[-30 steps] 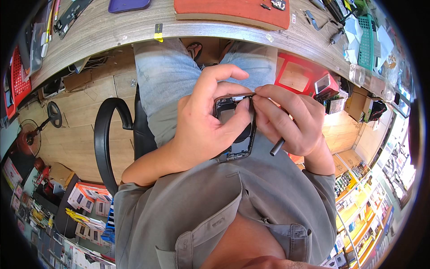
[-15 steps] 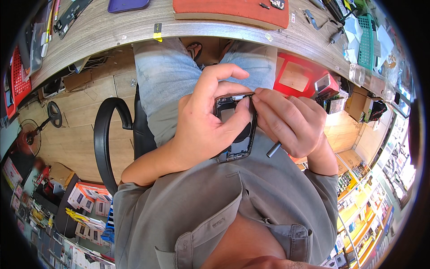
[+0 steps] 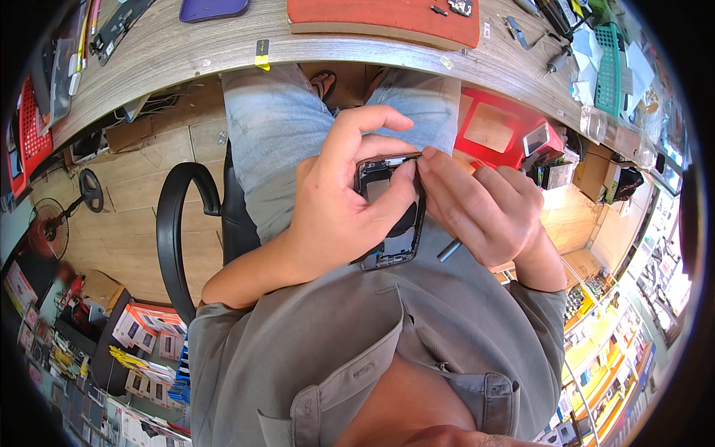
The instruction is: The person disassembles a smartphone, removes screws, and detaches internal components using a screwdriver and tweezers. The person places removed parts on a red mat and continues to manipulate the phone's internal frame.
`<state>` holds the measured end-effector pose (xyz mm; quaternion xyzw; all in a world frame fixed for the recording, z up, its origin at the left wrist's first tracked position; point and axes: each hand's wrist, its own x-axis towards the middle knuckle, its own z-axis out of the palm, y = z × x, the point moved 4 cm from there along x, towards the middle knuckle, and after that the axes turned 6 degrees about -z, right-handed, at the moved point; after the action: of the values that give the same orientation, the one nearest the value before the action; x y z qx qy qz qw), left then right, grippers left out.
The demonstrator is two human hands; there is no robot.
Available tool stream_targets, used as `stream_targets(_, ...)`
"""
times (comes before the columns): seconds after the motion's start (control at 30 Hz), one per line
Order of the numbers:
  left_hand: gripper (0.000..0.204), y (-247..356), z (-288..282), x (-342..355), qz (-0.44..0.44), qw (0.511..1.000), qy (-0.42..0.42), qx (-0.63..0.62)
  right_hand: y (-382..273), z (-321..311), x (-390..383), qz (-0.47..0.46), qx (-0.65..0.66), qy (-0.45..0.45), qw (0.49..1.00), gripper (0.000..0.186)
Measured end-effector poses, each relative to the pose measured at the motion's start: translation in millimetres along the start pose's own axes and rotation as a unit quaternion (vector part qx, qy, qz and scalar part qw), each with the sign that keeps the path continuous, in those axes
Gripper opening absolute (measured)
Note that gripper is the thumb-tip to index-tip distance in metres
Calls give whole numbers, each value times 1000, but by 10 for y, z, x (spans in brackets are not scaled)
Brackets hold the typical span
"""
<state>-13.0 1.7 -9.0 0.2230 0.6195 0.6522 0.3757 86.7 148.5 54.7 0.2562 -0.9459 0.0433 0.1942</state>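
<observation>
My left hand (image 3: 335, 186) grips an opened phone frame (image 3: 400, 244) above my lap, its thumb pressed inside and its fingers round the far edge. Inside the dark rim of the frame, bare internal parts and a black round patch show. At the frame's upper right corner, the fingertips of my right hand (image 3: 488, 205) are pinched together against the edge. A slim grey metal rod (image 3: 450, 250), perhaps a tool handle, sticks out below the right palm, held in that hand. Its other end is hidden by the fingers.
A wooden desk edge (image 3: 350, 51) runs across the top, bearing a red block (image 3: 383, 22), a purple tray (image 3: 213, 7) and a green basket (image 3: 609, 71). A black chair armrest (image 3: 179, 238) stands at my left, with a fan (image 3: 48, 229) beyond. A red box-like thing (image 3: 491, 123) lies below the desk.
My right hand has shifted slightly, its knuckles turning, and the grey rod has tilted and moved a little up and left. My left hand and the phone frame stay nearly still.
</observation>
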Motion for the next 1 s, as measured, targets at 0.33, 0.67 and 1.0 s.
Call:
stream_targets(0.33,46,-20,-5,-10,10,1000,5,8,4,14,-20,14,12,19,1000,17)
stream_targets(0.67,48,-10,-16,-29,28,1000,0,9,66,71,-15,385,314,56,866,29)
stream_targets(1.0,50,-20,-18,-36,46,999,-1,17,62,145,-27,425,353,57,832,23)
